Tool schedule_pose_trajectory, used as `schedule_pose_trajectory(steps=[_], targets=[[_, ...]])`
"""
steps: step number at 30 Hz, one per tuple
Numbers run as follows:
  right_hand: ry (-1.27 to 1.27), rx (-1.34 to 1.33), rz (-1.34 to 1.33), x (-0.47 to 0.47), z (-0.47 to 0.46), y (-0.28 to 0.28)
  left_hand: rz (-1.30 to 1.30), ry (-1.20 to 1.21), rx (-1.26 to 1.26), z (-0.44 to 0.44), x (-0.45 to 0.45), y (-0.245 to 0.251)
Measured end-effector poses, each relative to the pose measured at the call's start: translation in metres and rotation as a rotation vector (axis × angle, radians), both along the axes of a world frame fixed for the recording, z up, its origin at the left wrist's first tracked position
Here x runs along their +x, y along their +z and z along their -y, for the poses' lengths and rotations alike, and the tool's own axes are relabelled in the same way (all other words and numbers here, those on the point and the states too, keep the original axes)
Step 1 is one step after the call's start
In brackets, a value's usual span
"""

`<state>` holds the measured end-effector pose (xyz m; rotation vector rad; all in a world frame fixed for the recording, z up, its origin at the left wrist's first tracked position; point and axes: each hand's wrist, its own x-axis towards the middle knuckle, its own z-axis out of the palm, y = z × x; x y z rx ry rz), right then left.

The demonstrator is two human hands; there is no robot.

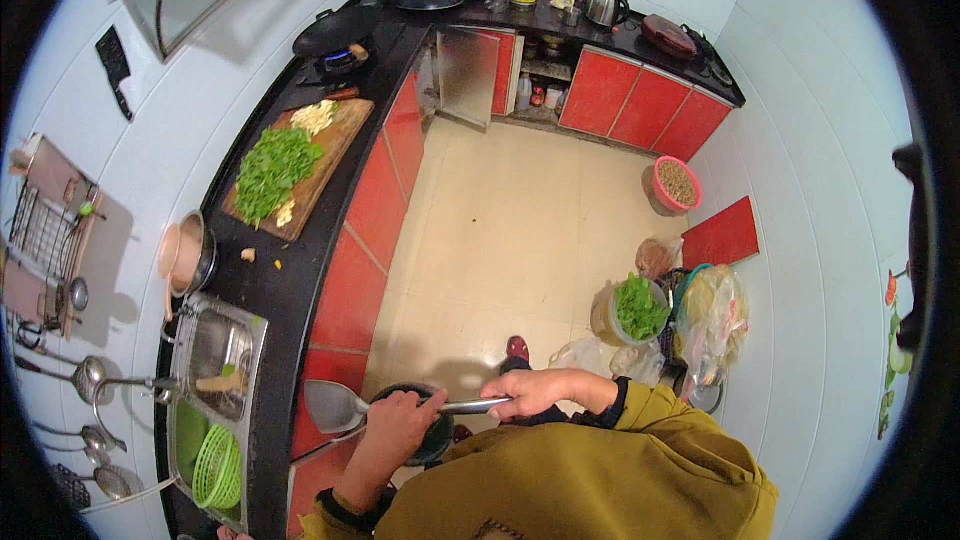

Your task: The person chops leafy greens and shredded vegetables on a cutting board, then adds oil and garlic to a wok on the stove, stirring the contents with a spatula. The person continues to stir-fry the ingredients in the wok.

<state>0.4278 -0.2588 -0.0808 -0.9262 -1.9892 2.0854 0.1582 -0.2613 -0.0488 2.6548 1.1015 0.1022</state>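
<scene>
A metal wok spatula (335, 406) lies level in front of my body, its wide blade pointing left. My left hand (401, 420) grips the handle close to the blade. Farther along, my right hand (525, 395) holds the handle near its end. Ahead on the left counter, chopped leafy greens (274, 169) and chopped garlic (313, 116) rest on a wooden cutting board (330, 187). Beyond the board, a black wok (336, 33) sits tilted over a gas burner (341, 58) with a blue flame showing.
To the left is a steel sink (259, 345) with a green plastic basket (217, 467). A dark bucket (439, 439) stands below my hands. A cabinet door (469, 75) hangs open in the far corner. Right of my feet are a bucket of greens (640, 307) and plastic bags (716, 315).
</scene>
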Motion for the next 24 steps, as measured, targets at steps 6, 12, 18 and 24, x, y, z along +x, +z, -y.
schedule_pose_trajectory(steps=[6, 12, 18, 24], targets=[[0.004, 0.06, 0.081, 0.093, -0.095, -0.024, -0.007, 0.053, -0.069, -0.101, 0.092, -0.012], [-0.246, -0.206, 0.165, 0.205, -0.179, -0.015, 0.117, 0.16, -0.025, -0.205, 0.167, -0.005], [-0.666, -0.359, -0.06, 0.275, -0.247, -0.019, 0.012, 0.263, -0.151, -0.302, 0.207, -0.023], [-0.814, -0.349, -0.093, 0.322, -0.323, -0.031, -0.079, 0.185, -0.052, -0.43, 0.228, -0.079]])
